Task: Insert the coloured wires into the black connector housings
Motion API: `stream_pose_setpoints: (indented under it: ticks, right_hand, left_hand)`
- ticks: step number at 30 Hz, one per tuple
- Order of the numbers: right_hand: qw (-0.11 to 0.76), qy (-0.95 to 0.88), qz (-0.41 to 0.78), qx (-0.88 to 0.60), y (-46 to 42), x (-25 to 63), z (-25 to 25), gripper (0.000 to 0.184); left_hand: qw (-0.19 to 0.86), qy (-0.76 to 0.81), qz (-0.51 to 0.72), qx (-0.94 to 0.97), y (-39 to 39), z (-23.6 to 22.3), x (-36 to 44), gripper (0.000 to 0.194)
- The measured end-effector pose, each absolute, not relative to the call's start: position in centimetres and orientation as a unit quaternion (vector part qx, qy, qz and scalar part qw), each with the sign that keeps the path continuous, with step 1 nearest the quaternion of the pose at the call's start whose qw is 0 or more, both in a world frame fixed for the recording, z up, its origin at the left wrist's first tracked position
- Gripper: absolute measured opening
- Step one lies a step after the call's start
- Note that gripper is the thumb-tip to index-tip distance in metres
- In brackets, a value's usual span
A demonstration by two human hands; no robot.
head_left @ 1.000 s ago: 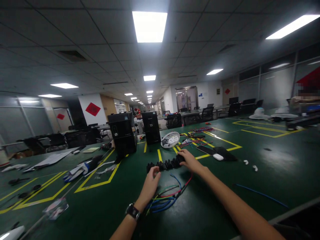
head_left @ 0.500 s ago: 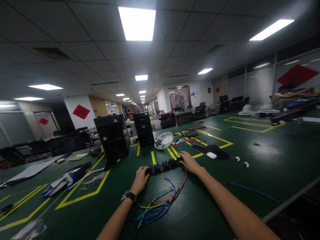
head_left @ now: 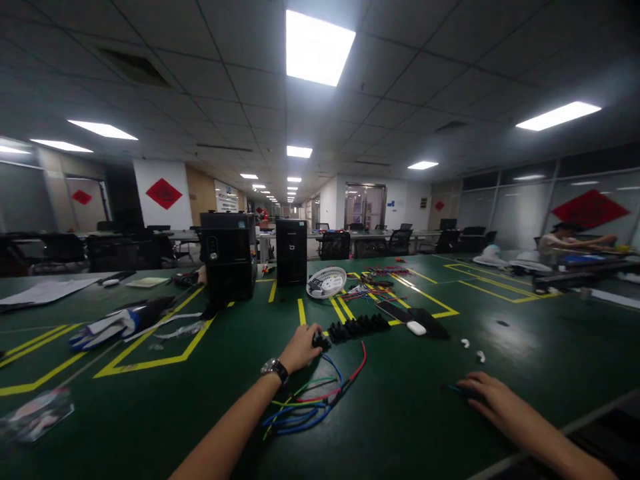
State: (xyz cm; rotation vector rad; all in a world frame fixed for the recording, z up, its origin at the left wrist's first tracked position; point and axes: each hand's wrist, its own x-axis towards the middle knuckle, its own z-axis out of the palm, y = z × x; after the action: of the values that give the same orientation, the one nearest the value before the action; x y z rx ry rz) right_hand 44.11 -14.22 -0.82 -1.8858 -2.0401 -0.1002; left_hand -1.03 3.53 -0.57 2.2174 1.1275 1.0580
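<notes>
- Black plastic connector row (head_left: 357, 327): lies on the green table (head_left: 410, 427), mid-field, in front of the person; its left end sits under the left hand (head_left: 303, 348), whose fingers curl over the end block, apparently gripping it. Risk: a pull from that one end could swing or split the row.
- Coloured wires (head_left: 313, 403): loose bundle trailing from the row toward the person, beside the left forearm. Risk: the arm may snag them and drag the row.
- Blue wire (head_left: 457, 389): at the right hand (head_left: 493, 398), which lies flat on the table with fingers spread and holds nothing firmly. Risk: it may slide away under the palm.
- White case (head_left: 416, 327) and phone (head_left: 395, 311): just beyond the row. Risk: knocked if the row is shoved forward.
</notes>
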Motion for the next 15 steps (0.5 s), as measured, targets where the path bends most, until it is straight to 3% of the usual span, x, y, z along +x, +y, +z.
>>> stream_pose_setpoints:
  ticks: [7,12,15]
  right_hand:
    - [0.234,-0.747,0.015,-0.622,-12.3,40.2,-0.5,0.022]
    - [0.299,-0.787,0.052,-0.537,-9.2,28.6,4.0,0.023]
    - [0.334,-0.823,0.063,-0.455,-7.5,20.3,5.5,0.029]
  left_hand:
    - [0.263,0.476,0.462,0.700,-0.3,-0.4,-5.5,0.058]
    - [0.389,0.467,0.554,0.570,-2.9,-0.9,-7.2,0.060]
    - [0.388,0.442,0.623,0.515,-3.5,-0.6,-7.1,0.064]
